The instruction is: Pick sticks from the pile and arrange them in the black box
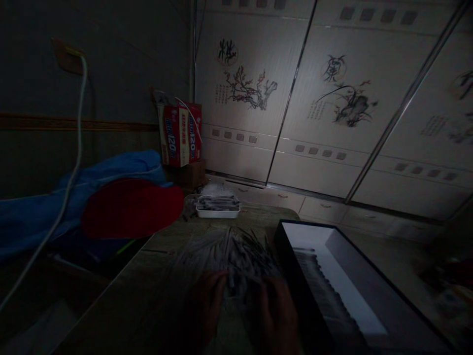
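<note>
In dim light, my left hand (209, 303) is at the lower middle of the head view, its fingers curled by the near edge of a pile of thin dark sticks with clear wrappers (236, 251). My right hand (279, 308) is a little to the right, fingers also curled in. Between the two hands lies a dark and greyish piece, too blurred to name. Beside my right hand stands an open dark box with a white inside (358, 276); a row of similar dark thin items (325, 291) lies in it.
A white tray with dark sticks (218, 213) stands at the table's (158, 281) far edge. To the left are a red oval thing (133, 208), blue fabric (111, 170) and a hanging white cable (76, 162). A red carton (181, 135) stands before the sliding doors (244, 98).
</note>
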A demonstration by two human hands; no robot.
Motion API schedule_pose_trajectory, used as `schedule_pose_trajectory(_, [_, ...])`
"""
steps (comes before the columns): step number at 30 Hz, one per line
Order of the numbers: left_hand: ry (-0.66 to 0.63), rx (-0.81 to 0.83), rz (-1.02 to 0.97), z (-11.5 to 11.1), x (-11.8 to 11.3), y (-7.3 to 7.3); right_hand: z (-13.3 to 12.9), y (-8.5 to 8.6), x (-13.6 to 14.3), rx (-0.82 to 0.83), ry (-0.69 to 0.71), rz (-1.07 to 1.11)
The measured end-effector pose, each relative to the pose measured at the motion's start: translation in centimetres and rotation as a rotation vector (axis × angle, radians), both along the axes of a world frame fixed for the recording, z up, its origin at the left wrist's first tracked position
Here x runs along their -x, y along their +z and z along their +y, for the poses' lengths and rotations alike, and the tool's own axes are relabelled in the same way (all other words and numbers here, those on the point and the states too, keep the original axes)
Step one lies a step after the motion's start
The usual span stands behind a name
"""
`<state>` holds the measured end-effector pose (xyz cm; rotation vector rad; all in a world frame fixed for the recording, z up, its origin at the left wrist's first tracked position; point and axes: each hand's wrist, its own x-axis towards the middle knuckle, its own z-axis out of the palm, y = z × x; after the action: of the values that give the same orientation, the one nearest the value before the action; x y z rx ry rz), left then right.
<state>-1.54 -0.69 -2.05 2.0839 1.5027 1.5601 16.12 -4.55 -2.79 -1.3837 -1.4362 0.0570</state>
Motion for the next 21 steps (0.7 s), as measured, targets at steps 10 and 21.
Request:
schedule_pose_trajectory(10, [-0.147, 0.302, -0.102, -0.5, -0.5, 0.1, -1.2, 0.1, 2.8, 0.025, 0.094, 0.309])
schedule_pose_trajectory(21, [0.050, 0.515, -0.700, 0.1, 0.6, 4.4, 0.4, -0.9, 3.6, 0.146, 0.155, -0.372])
